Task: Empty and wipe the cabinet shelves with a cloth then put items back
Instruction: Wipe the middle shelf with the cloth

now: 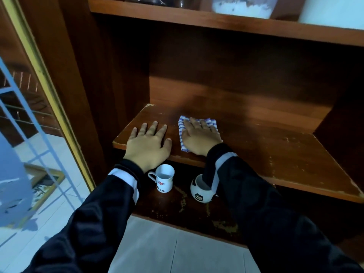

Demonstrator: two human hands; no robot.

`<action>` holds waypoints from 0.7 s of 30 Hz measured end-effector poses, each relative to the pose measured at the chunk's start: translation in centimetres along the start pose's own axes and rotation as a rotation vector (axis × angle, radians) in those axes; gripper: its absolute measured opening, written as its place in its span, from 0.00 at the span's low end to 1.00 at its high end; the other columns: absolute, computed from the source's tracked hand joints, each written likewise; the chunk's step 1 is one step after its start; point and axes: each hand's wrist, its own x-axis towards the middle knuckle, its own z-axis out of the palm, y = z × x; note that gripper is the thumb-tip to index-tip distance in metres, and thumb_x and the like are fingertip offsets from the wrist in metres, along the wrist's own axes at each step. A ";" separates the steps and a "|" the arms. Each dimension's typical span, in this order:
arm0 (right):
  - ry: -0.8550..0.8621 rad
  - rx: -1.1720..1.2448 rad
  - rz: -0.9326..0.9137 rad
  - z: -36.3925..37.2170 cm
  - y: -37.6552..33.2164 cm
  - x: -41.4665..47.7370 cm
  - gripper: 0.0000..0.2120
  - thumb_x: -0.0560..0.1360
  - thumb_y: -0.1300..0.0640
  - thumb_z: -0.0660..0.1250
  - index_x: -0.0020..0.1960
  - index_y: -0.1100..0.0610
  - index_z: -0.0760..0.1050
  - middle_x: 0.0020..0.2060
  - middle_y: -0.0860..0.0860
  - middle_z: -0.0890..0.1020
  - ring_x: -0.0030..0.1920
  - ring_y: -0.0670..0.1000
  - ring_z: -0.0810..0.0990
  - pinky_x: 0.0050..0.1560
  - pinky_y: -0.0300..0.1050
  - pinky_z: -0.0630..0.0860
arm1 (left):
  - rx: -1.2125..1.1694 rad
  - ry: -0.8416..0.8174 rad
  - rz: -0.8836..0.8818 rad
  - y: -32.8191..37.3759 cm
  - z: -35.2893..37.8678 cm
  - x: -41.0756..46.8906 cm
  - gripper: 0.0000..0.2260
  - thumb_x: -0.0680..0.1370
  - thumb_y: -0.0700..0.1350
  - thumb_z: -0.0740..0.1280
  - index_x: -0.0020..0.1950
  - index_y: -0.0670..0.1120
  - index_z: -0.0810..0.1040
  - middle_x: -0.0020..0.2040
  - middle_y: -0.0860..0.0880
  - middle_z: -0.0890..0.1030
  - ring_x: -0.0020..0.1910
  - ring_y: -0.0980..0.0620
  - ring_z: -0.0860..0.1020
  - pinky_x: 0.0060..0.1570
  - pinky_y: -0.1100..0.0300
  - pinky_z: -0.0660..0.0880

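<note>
Down at six o'clock, nearest the camera, pale floor [157, 251] meets the cabinet's bottom shelf [177, 205]. A white mug [164, 180] stands on it, with a ball-shaped cup [199, 194] at its three o'clock, apart from it and partly behind the right sleeve. Whether these were lifted down from above or belong there cannot be told. Just beyond, the middle shelf [275, 154] carries nothing but the hands and the cloth, so emptying this level looks done. The left hand [147, 142] lies palm down on bare wood near the front edge, fingers straight and spread, holding nothing. At its three o'clock, just beside it, the right hand [199, 137] presses flat on the striped cloth [182, 126], fingers extended rather than curled, so the cloth is pinned under the palm, not gripped. The cloth sits towards the shelf's left front, so wiping seems under way, with the wide stretch towards three o'clock and the back probably yet to be covered. Farthest off, at twelve o'clock, the top shelf [216, 20] bears containers, among them a white tub [242, 6] and dark glassware at its nine o'clock. That level appears neither emptied nor wiped. Putting items back on any shelf is also left to do, so the job reads as well short of halfway.
</note>
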 end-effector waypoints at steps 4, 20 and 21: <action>0.007 0.006 0.064 -0.6 0.3 2.0 0.26 0.83 0.46 0.42 0.80 0.51 0.45 0.79 0.48 0.45 0.79 0.55 0.42 0.76 0.56 0.42 | 0.015 -0.109 0.001 1.0 -0.4 1.5 0.28 0.83 0.60 0.47 0.81 0.55 0.45 0.82 0.51 0.43 0.80 0.48 0.42 0.77 0.47 0.39; 0.025 0.027 0.153 -0.9 0.1 5.0 0.26 0.83 0.47 0.41 0.80 0.52 0.45 0.79 0.49 0.46 0.79 0.56 0.43 0.76 0.58 0.42 | -0.009 -0.133 0.040 1.1 -0.4 2.6 0.26 0.84 0.58 0.46 0.81 0.56 0.45 0.81 0.53 0.43 0.80 0.51 0.41 0.77 0.48 0.38; 0.030 0.032 0.145 -0.8 0.1 4.6 0.26 0.83 0.47 0.41 0.80 0.52 0.46 0.79 0.49 0.46 0.79 0.56 0.43 0.76 0.58 0.42 | -0.008 -0.130 0.038 1.1 -0.4 2.6 0.26 0.84 0.58 0.46 0.81 0.56 0.45 0.81 0.53 0.43 0.80 0.51 0.42 0.77 0.48 0.38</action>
